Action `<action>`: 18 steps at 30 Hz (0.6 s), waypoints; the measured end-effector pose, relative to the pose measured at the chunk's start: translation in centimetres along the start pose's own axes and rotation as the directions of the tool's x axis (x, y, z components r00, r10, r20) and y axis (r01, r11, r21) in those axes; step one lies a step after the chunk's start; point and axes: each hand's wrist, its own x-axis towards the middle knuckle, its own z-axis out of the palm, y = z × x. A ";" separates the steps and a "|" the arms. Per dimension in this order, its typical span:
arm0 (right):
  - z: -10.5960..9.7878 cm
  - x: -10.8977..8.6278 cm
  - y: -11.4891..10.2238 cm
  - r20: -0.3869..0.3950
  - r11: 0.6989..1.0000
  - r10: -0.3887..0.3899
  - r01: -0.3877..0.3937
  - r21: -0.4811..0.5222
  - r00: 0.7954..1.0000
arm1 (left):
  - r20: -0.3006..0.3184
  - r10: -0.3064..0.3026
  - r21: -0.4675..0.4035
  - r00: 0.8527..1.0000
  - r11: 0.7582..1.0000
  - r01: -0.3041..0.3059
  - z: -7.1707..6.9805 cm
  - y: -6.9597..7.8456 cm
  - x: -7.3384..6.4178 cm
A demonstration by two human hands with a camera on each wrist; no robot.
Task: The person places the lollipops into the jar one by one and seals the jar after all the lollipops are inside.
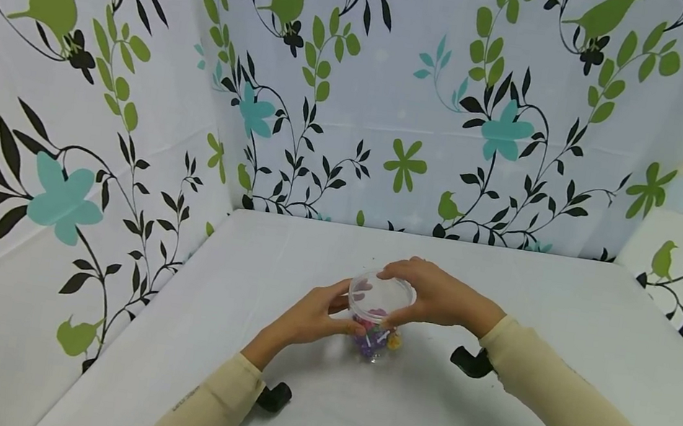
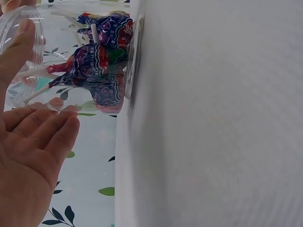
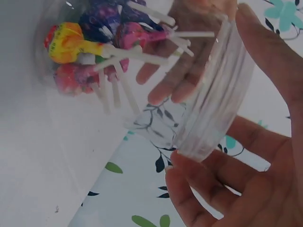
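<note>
A clear plastic jar (image 1: 360, 312) stands upright on the white table, with wrapped lollipops (image 1: 371, 339) in its lower part. My left hand (image 1: 312, 314) holds the jar from the left near the top, thumb on the near side and fingers behind. Its wraparound hold also shows in the left wrist view, beside dark blue lollipops (image 2: 97, 66). From the right, my right hand (image 1: 437, 296) grips the clear round lid (image 3: 215, 94) by its edge, thumb and fingers on opposite sides. The lid sits at the jar's mouth; whether it is loose I cannot tell. Yellow and pink wrappers show in the right wrist view.
The white tabletop (image 1: 352, 418) extends around the jar, its back edge meeting a patterned curtain (image 1: 340, 125). More of this printed cloth hangs at left and right. Black wrist-worn pieces (image 1: 473, 362) stick out under both sleeves.
</note>
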 end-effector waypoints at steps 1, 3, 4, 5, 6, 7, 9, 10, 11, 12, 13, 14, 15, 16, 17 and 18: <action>0.1 -0.1 -0.2 -0.010 1.000 0.014 -0.014 -0.013 1.000 | -0.002 0.008 -0.003 1.000 1.000 -0.008 0.0 0.0 0.0; 0.4 -0.2 -0.6 -0.030 0.998 0.040 -0.041 -0.041 0.999 | -0.006 0.014 0.000 1.000 1.000 -0.014 0.1 0.1 0.1; 0.6 -0.3 -0.7 -0.044 0.997 0.047 -0.050 -0.061 0.998 | -0.008 0.013 0.005 1.000 1.000 -0.013 0.1 0.1 0.1; 0.9 -0.4 -0.8 -0.061 0.995 0.055 -0.060 -0.083 0.997 | -0.008 0.010 0.009 1.000 1.000 -0.010 0.1 0.2 0.1; 1.1 -0.4 -0.8 -0.080 0.992 0.062 -0.070 -0.101 0.995 | -0.008 0.009 0.014 1.000 1.000 -0.009 0.1 0.2 0.2; 1.3 -0.5 -0.9 -0.101 0.990 0.068 -0.080 -0.118 0.993 | -0.007 0.009 0.020 1.000 1.000 -0.008 0.1 0.2 0.2; 1.8 -0.6 -1.1 -0.152 0.983 0.075 -0.098 -0.155 0.986 | -0.009 0.008 0.035 1.000 0.999 -0.008 0.2 0.3 0.3; 2.1 -0.7 -1.2 -0.179 0.978 0.073 -0.106 -0.179 0.981 | -0.011 0.008 0.040 1.000 0.999 -0.008 0.2 0.3 0.3; 2.3 -0.6 -1.3 -0.203 0.973 0.071 -0.113 -0.202 0.977 | -0.014 0.011 0.040 1.000 0.999 -0.010 0.2 0.3 0.4; 2.6 -0.6 -1.5 -0.228 0.968 0.066 -0.118 -0.223 0.971 | -0.020 0.012 0.043 1.000 0.999 -0.011 0.2 0.3 0.4; 2.9 -0.5 -1.6 -0.253 0.961 0.063 -0.127 -0.245 0.965 | -0.025 0.012 0.043 1.000 0.999 -0.011 0.2 0.3 0.3; 3.2 -0.5 -1.7 -0.278 0.955 0.059 -0.135 -0.265 0.959 | -0.031 0.011 0.044 0.999 0.999 -0.010 0.2 0.2 0.3; 3.5 -0.4 -1.9 -0.303 0.948 0.054 -0.145 -0.285 0.951 | -0.036 0.010 0.042 0.999 0.999 -0.008 0.2 0.3 0.3; 3.7 -0.3 -2.0 -0.325 0.941 0.052 -0.156 -0.301 0.944 | -0.037 0.011 0.036 0.999 0.999 -0.010 0.2 0.3 0.2; 4.0 -0.3 -2.2 -0.346 0.934 0.052 -0.168 -0.314 0.937 | -0.040 0.014 0.031 0.999 0.999 -0.013 0.2 0.3 0.2; 4.2 -0.2 -2.3 -0.365 0.928 0.055 -0.182 -0.324 0.930 | -0.041 0.014 0.029 0.999 1.000 -0.012 0.2 0.3 0.2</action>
